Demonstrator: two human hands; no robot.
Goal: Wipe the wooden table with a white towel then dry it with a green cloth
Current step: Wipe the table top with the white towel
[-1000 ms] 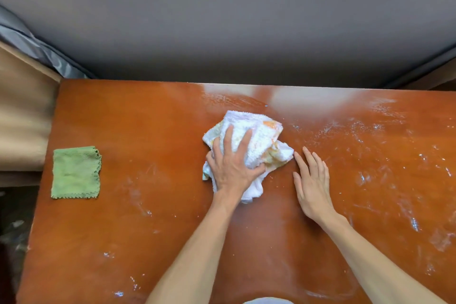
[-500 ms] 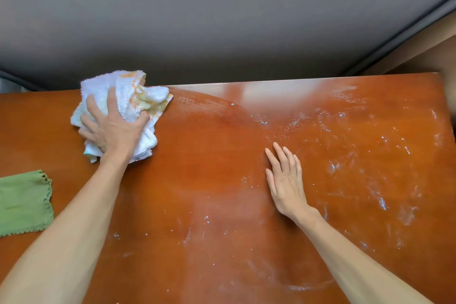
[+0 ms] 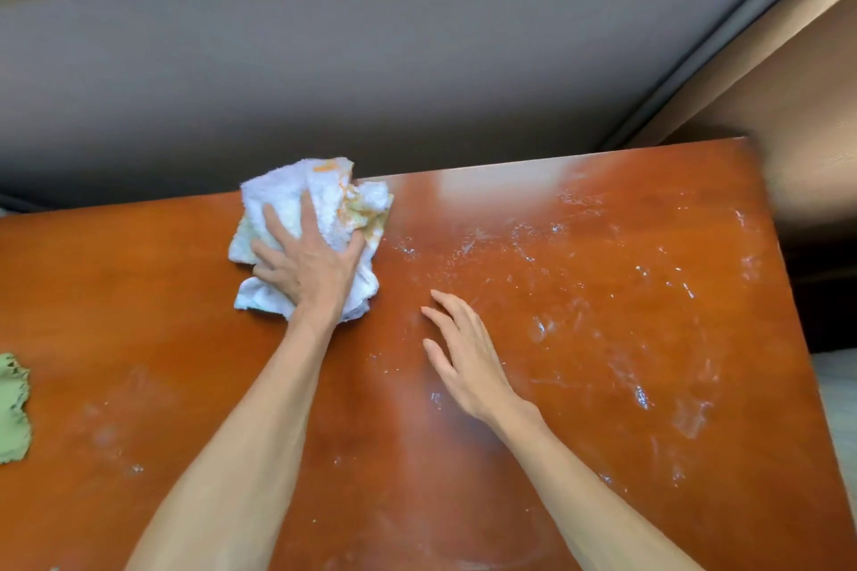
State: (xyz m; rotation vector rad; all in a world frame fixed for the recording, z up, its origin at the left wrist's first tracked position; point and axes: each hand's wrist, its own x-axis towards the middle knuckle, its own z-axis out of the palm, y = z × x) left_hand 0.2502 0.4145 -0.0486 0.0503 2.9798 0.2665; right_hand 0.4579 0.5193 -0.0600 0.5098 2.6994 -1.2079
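At the left edge of the desk (image 3: 139,292) lies the green cloth (image 3: 13,408), cut off by the frame so only its scalloped right side shows; it rests flat on the orange-brown wood, well apart from both hands.

Further right, near the far edge of the desk and left of its middle, sits the white towel (image 3: 320,199). It is bunched into a loose, crumpled wad of terry, with orange and yellowish-green printed patches showing on its right folds and a paler patch at its left side. Its far tip reaches the far edge of the desk.

The left hand (image 3: 310,264) lies palm-down on top of the towel, fingers spread wide over the folds and the thumb hooked into the right side of the wad, pressing it to the wood.

Just right of that, near the middle of the desk, the right hand (image 3: 468,357) rests flat and empty on the bare surface, fingers extended and slightly apart, touching nothing but the desk.

From there to the right edge, the desk is glossy with wet streaks and droplets.
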